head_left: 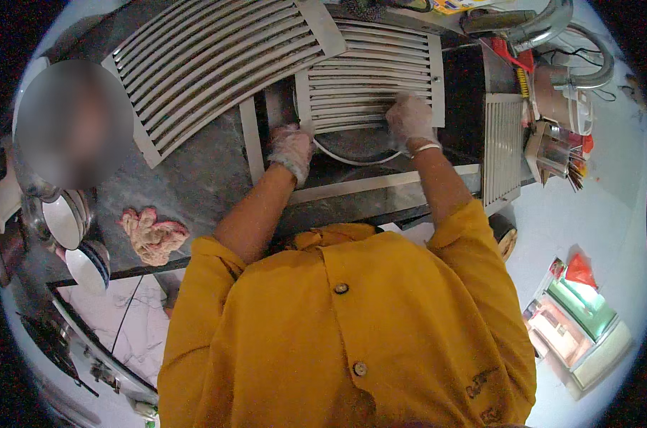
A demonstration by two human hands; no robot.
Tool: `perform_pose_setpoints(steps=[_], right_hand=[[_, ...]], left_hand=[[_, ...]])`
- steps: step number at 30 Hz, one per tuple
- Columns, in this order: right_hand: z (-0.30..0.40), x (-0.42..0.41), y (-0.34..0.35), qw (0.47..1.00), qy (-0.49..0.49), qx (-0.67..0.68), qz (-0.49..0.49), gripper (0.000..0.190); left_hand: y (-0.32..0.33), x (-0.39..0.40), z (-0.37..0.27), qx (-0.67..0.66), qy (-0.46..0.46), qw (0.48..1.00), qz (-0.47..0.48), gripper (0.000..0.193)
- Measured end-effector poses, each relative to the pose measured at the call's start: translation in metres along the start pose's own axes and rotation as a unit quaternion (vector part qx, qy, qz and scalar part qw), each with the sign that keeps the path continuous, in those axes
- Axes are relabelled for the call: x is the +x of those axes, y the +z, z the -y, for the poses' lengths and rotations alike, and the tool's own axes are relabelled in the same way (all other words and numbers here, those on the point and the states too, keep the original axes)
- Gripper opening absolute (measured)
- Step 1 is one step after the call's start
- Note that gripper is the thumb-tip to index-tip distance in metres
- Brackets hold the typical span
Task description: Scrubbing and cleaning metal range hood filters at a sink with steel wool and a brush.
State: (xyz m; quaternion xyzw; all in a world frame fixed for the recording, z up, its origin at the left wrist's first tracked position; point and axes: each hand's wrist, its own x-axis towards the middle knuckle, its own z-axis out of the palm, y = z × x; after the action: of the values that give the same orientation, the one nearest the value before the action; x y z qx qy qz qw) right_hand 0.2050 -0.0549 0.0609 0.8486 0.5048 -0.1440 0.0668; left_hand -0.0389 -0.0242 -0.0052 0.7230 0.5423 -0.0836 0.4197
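Both my hands wear thin clear gloves. My left hand [291, 152] grips the near left corner of a pale slatted louver panel [369, 80]. My right hand [411, 117] lies on the slats near the panel's right end, fingers curled and blurred by motion. Whether a cloth or brush is in it cannot be made out. Dark grime shows between the slats. Below the panel shows the white rim of a round basin [358, 160], inside a dark opening in the counter. A larger slatted panel [221, 69] overlaps the panel's far left corner.
A crumpled pinkish cloth [154, 235] lies on the grey stone counter [195, 176]. Stacked bowls [66, 222] stand at the left, near a blurred-out round area. Another slatted panel [502, 150] leans at the right, beside a utensil holder [553, 152]. A metal faucet [543, 27] is at the far right.
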Motion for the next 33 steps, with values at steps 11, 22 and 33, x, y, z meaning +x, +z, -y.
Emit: perform_pose_setpoints(steps=[11, 22, 33], right_hand=[[0.1, -0.015, 0.019, 0.993, -0.106, 0.044, 0.025, 0.017], [0.046, -0.001, -0.009, 0.995, 0.065, -0.029, 0.068, 0.015], [0.06, -0.007, -0.018, 0.992, -0.023, 0.017, 0.123, 0.021]], left_hand=[[0.035, 0.036, 0.056, 0.179, 0.063, 0.978, 0.086, 0.026], [0.007, 0.015, -0.001, 0.097, 0.035, 0.991, 0.091, 0.028], [0.073, 0.038, 0.05, 0.204, 0.085, 0.974, -0.042, 0.021]])
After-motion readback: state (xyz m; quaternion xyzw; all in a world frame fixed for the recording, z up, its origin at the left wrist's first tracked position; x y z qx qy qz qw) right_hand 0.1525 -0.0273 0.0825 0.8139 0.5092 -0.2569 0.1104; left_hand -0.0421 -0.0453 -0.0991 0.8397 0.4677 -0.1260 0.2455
